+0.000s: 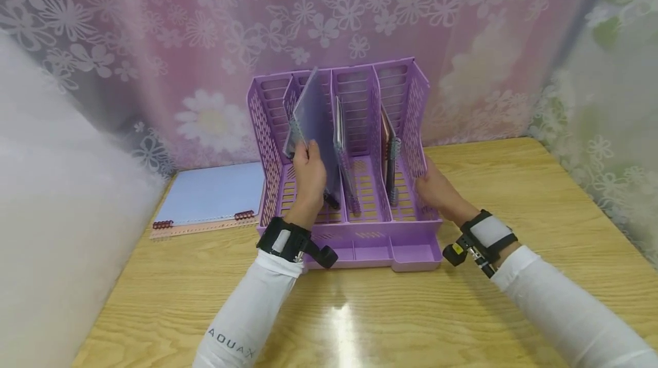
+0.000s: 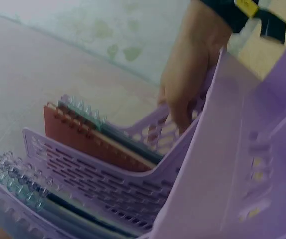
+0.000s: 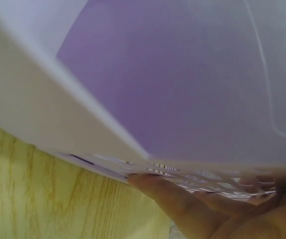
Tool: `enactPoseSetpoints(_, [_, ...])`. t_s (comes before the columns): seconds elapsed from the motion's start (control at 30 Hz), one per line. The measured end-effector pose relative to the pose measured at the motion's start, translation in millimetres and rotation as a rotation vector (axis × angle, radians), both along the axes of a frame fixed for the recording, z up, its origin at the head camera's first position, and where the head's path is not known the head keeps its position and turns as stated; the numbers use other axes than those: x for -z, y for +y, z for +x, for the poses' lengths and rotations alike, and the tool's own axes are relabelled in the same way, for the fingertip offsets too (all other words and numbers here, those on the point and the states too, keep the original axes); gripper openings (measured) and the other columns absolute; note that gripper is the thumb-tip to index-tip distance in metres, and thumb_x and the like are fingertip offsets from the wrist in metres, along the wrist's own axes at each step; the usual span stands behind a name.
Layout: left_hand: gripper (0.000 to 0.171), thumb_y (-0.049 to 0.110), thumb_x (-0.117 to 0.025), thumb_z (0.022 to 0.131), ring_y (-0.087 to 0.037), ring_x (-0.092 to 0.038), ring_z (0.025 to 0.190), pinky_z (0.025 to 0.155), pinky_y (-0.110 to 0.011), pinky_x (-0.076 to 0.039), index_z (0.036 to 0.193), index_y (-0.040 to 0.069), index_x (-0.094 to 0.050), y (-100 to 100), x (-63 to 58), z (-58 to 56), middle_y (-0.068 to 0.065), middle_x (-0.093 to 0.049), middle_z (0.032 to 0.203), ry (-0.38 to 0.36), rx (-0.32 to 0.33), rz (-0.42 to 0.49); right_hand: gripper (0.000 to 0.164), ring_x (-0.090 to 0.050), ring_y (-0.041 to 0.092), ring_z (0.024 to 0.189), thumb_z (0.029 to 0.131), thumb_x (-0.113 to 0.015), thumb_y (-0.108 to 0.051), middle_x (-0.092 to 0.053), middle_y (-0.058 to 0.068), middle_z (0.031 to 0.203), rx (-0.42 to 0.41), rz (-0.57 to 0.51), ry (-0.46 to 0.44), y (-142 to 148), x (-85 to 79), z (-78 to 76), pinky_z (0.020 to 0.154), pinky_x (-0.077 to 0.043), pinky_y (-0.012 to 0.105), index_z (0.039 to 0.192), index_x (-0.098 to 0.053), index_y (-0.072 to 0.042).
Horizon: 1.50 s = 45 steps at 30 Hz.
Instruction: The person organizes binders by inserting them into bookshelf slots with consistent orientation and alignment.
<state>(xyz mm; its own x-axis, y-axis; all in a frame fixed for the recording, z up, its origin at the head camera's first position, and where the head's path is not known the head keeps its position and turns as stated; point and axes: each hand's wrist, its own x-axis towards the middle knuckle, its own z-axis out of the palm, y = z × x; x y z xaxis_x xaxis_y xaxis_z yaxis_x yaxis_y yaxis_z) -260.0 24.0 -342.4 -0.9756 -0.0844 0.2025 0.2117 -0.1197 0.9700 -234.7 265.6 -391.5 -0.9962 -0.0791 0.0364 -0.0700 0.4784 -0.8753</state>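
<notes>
A purple file organizer (image 1: 366,239) with several upright slots stands on the table. My left hand (image 1: 310,176) pinches a spiral notebook with a greyish translucent cover (image 1: 315,114), thumb on its near edge. That notebook stands tilted in the second slot from the left. My right hand (image 1: 436,188) grips the organizer's right side wall near the front; in the right wrist view its fingers (image 3: 168,199) lie along the perforated wall. Between the hands, thin notebooks (image 1: 343,151) stand in the third slot. A reddish-brown notebook (image 2: 78,134) and a dark one share the rightmost slot.
Left of the organizer, a notebook with a pale blue page (image 1: 213,194) and red rings lies on the wooden table (image 1: 205,276). Low trays (image 1: 413,254) run along the organizer's front. A flowered pink curtain (image 1: 216,59) hangs behind, with white fabric at the left.
</notes>
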Motion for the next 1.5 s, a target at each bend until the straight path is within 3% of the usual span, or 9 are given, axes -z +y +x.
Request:
enactPoseSetpoints(0.2, [0.024,0.027,-0.024,0.099,-0.01,-0.032,0.076,0.07,-0.022,-0.026,0.093,0.007,-0.034,4.0,0.8,12.5,0.0,-0.035,0.09,0.001,-0.122,0.15,0.065,-0.022,0.043,0.129,0.085,-0.026,0.002,-0.02,0.031,0.143,-0.022,-0.04,0.012,-1.3,-0.9,1.8,0.104,-0.019,0.06,0.144,0.0,-0.005])
enactPoseSetpoints(0.33, [0.025,0.027,-0.024,0.099,-0.014,-0.017,0.062,0.059,-0.027,-0.017,0.078,0.014,-0.02,10.5,2.8,12.7,0.0,-0.017,0.074,0.042,-0.167,0.138,0.066,-0.021,0.043,0.13,0.085,-0.027,0.001,-0.019,0.031,0.144,-0.019,-0.023,0.012,-1.5,-0.6,2.2,0.104,-0.019,0.059,0.144,0.002,-0.005])
enactPoseSetpoints(0.47, [0.024,0.029,-0.024,0.099,-0.012,-0.029,0.07,0.065,-0.024,-0.024,0.085,0.01,-0.027,14.4,11.1,4.5,0.001,-0.028,0.082,-0.04,-0.068,0.068,0.065,-0.022,0.043,0.128,0.085,-0.027,0.001,-0.02,0.032,0.143,0.001,-0.004,0.017,-0.8,-0.2,1.2,0.104,-0.02,0.059,0.144,0.0,-0.003])
enactPoseSetpoints(0.53, [0.027,0.028,-0.024,0.099,-0.013,-0.041,0.097,0.084,-0.024,-0.033,0.109,0.005,-0.035,13.9,16.4,0.9,-0.003,-0.042,0.11,-0.136,0.013,0.048,0.065,-0.025,0.044,0.127,0.084,-0.027,0.002,-0.022,0.033,0.141,0.001,-0.008,0.021,-1.4,0.4,0.8,0.103,-0.022,0.06,0.143,-0.001,-0.002])
enactPoseSetpoints(0.67, [0.063,0.012,-0.035,0.092,-0.022,0.002,0.137,0.112,-0.037,-0.005,0.143,0.004,0.002,8.4,25.3,-5.4,-0.011,0.004,0.152,-0.309,0.169,0.097,0.065,-0.024,0.045,0.127,0.085,-0.026,0.001,-0.021,0.033,0.142,-0.001,-0.008,-0.001,-3.5,1.4,0.9,0.102,-0.022,0.061,0.144,0.001,-0.003])
enactPoseSetpoints(0.77, [0.077,0.004,-0.044,0.082,-0.028,0.004,0.136,0.112,-0.042,-0.004,0.141,0.0,0.005,1.9,26.0,-4.3,-0.017,0.004,0.151,-0.369,0.2,0.114,0.064,-0.022,0.045,0.128,0.086,-0.026,0.0,-0.02,0.032,0.143,0.002,0.004,-0.005,-4.0,1.5,0.9,0.103,-0.021,0.061,0.144,0.002,-0.004])
enactPoseSetpoints(1.0, [0.088,0.008,-0.051,0.081,-0.025,0.008,0.137,0.112,-0.04,-0.006,0.143,0.008,0.012,-11.1,9.8,19.7,-0.012,0.013,0.152,-0.376,0.194,0.05,0.064,-0.022,0.045,0.128,0.086,-0.026,-0.001,-0.02,0.032,0.142,0.01,0.022,-0.001,0.4,2.1,-1.7,0.103,-0.02,0.06,0.143,0.002,-0.003])
enactPoseSetpoints(1.2, [0.09,0.001,-0.046,0.079,-0.026,0.019,0.134,0.111,-0.042,0.003,0.139,0.004,0.021,-20.6,-5.9,43.7,-0.014,0.026,0.148,-0.319,0.262,0.247,0.063,-0.019,0.045,0.129,0.087,-0.025,-0.001,-0.018,0.033,0.143,0.009,0.028,-0.02,2.0,0.7,-2.0,0.103,-0.019,0.061,0.143,0.003,-0.001])
enactPoseSetpoints(1.5, [0.069,0.0,-0.037,0.087,-0.028,-0.006,0.137,0.112,-0.036,-0.007,0.141,-0.002,0.006,-65.9,-5.9,76.8,-0.021,-0.005,0.15,-0.339,0.331,0.431,0.063,-0.024,0.044,0.127,0.086,-0.024,-0.001,-0.02,0.033,0.142,-0.005,0.022,-0.019,0.3,-1.6,1.1,0.101,-0.023,0.062,0.143,0.004,-0.001])
